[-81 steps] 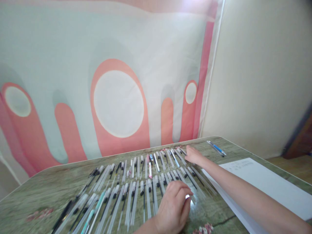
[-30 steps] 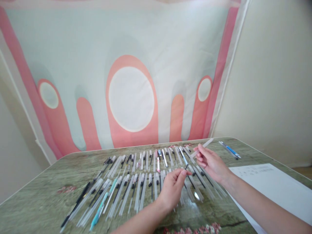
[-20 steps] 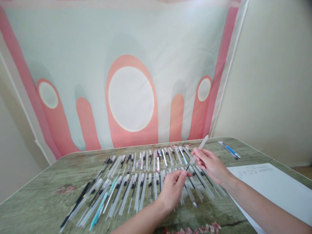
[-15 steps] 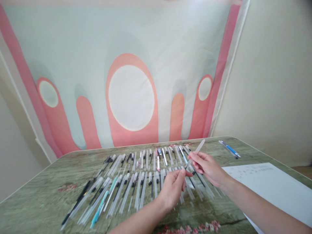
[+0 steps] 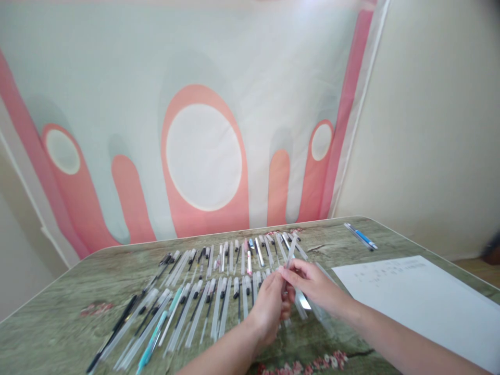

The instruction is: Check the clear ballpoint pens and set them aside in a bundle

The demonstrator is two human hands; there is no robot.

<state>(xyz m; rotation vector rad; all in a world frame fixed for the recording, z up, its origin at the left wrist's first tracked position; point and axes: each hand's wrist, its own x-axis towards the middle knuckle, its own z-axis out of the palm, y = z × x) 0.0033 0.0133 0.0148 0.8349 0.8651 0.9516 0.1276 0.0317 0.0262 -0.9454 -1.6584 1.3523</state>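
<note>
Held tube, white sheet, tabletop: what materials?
Held tube: probably plastic, frosted finish; it looks milky and translucent.
White sheet: likely paper, matte; thin, flat, no visible shine.
Tabletop: smooth-looking, possibly laminate or a printed cover, since pink blossoms interrupt the wood-grain pattern; base material unclear.

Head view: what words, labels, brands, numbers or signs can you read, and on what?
Nothing is legible.
White sheet: faint grey marks toward its far edge, too blurred to read.
Pens in rows: any print is too small to make out.
Held pen tube: no lettering shows.
Backdrop: printed shapes, no lettering.
</note>
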